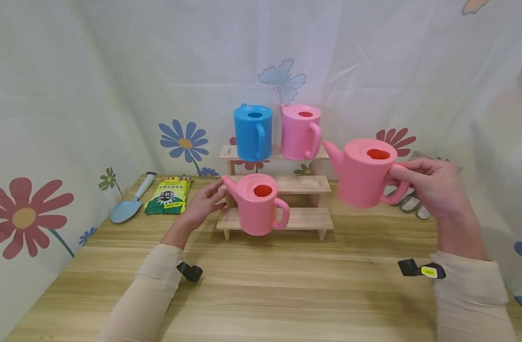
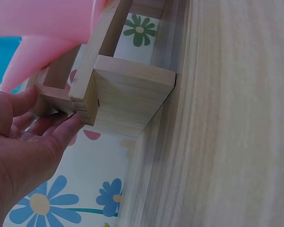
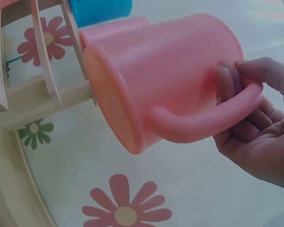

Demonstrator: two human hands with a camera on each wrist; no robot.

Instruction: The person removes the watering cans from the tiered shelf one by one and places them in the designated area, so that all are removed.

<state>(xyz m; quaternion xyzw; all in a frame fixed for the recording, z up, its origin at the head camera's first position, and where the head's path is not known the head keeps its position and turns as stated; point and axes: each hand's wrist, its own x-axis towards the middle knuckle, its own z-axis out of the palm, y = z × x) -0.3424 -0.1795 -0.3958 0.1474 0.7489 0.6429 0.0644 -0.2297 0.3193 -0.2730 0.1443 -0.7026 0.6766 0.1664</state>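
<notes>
My right hand point(image 1: 436, 185) grips the handle of a pink watering can point(image 1: 363, 175), held up in the air right of the wooden stand point(image 1: 320, 184). Its spout points left, and the right wrist view shows its flat base and my fingers curled round the handle. Another pink watering can point(image 1: 257, 209) sits on the lowest step, spout to the left. Beside that spout is my left hand point(image 1: 203, 206), fingers loosely bent at the stand's left edge; in the left wrist view the thumb lies just below the spout tip.
On the top step stand a blue watering can point(image 1: 252, 135) and a pink one point(image 1: 301, 135). A trowel point(image 1: 130, 202) and a yellow-green packet point(image 1: 168, 194) lie on the table point(image 1: 286, 285) at left. Grey metal tools point(image 1: 410, 204) lie partly hidden behind the held can. A flowered curtain hangs behind.
</notes>
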